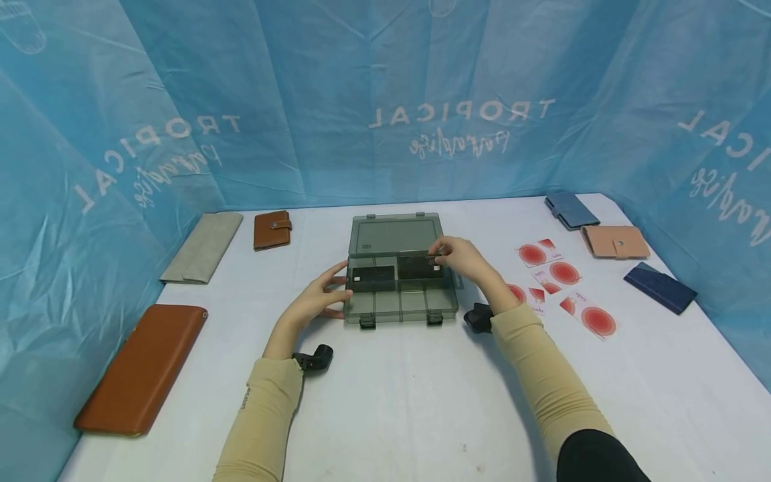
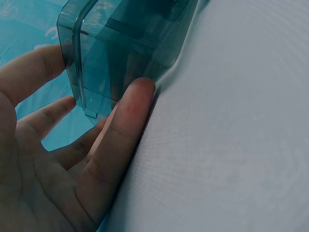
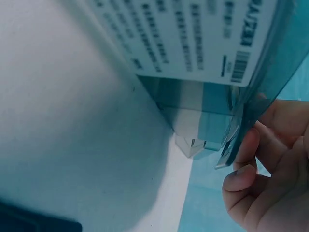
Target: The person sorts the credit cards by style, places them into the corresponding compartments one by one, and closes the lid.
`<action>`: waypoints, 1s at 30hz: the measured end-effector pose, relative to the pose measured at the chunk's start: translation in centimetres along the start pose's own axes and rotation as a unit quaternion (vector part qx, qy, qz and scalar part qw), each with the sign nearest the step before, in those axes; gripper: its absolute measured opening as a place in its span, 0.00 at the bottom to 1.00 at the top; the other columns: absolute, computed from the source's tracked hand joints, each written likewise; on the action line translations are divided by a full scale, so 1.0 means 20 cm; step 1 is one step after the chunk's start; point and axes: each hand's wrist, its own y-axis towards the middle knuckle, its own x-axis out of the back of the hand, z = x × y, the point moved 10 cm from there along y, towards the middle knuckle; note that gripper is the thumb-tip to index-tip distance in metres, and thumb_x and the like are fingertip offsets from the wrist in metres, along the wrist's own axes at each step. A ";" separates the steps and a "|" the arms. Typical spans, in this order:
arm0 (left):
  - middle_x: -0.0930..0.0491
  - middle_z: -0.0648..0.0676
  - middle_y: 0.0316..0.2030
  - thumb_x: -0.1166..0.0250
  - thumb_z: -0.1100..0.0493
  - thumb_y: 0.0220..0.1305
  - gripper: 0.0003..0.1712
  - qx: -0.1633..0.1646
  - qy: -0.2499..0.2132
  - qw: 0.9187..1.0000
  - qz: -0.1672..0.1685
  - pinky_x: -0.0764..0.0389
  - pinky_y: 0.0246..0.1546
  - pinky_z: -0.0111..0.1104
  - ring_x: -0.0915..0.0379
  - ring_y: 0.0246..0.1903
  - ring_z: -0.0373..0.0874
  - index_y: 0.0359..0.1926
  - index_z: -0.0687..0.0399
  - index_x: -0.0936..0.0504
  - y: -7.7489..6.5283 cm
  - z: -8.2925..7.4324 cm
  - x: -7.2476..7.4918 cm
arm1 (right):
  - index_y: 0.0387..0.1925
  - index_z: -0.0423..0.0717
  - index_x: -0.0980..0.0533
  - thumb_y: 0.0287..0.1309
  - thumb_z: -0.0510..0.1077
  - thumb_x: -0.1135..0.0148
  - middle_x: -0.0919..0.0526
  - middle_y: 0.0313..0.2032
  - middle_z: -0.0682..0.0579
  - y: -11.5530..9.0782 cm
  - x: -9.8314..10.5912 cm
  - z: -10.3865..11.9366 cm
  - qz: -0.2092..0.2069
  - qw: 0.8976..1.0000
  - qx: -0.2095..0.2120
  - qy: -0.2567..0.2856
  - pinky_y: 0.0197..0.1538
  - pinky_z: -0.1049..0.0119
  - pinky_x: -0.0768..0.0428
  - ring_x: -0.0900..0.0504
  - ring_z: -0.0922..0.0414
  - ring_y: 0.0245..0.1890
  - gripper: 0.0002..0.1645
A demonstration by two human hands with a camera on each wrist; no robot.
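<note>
On the table sits a translucent grey-green compartment box (image 1: 402, 304), its lid (image 1: 394, 236) swung back. One flat black rectangular piece (image 1: 373, 277) with a small white mark lies in the left part of the box. A second flat black piece (image 1: 415, 269) lies in the right part, and my right hand (image 1: 460, 258) pinches its upper right edge with thumb and fingers. In the right wrist view the box wall hides what the fingertips hold. My left hand (image 1: 316, 296) rests against the box's left side, fingers spread, with the thumb (image 2: 137, 104) along the wall.
Left of the box lie a grey sleeve (image 1: 203, 248), a small brown wallet (image 1: 272, 230) and a large brown wallet (image 1: 142, 369). Red-and-white cards (image 1: 564, 272) are scattered to the right. Beyond them are blue (image 1: 572, 211), tan (image 1: 614, 242) and navy (image 1: 659, 288) wallets.
</note>
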 end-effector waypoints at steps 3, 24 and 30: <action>0.50 0.67 0.67 0.43 0.63 0.65 0.42 -0.002 0.001 1.000 0.000 0.19 0.39 0.45 0.36 0.57 0.64 0.73 0.47 0.55 0.00 0.00 0.00 | 0.45 0.43 0.27 0.63 0.37 0.46 0.23 0.39 0.43 0.00 -0.01 0.00 0.007 1.000 -0.001 -0.015 0.39 0.56 0.26 0.25 0.48 0.38 0.09; 0.50 0.67 0.67 0.43 0.62 0.65 0.42 0.003 0.003 1.000 0.000 0.19 0.39 0.44 0.37 0.57 0.65 0.73 0.48 0.56 0.00 0.01 0.00 | 0.46 0.44 0.23 0.64 0.36 0.56 0.20 0.47 0.44 0.00 -0.03 0.00 0.012 0.991 0.004 -0.136 0.46 0.53 0.26 0.24 0.47 0.45 0.16; 0.50 0.67 0.67 0.43 0.62 0.65 0.42 -0.001 0.001 1.000 -0.003 0.19 0.38 0.44 0.36 0.56 0.65 0.73 0.46 0.56 0.04 0.07 0.02 | 0.46 0.43 0.23 0.62 0.34 0.57 0.21 0.49 0.44 -0.01 -0.02 0.02 0.019 0.988 0.010 -0.155 0.51 0.51 0.29 0.24 0.46 0.48 0.18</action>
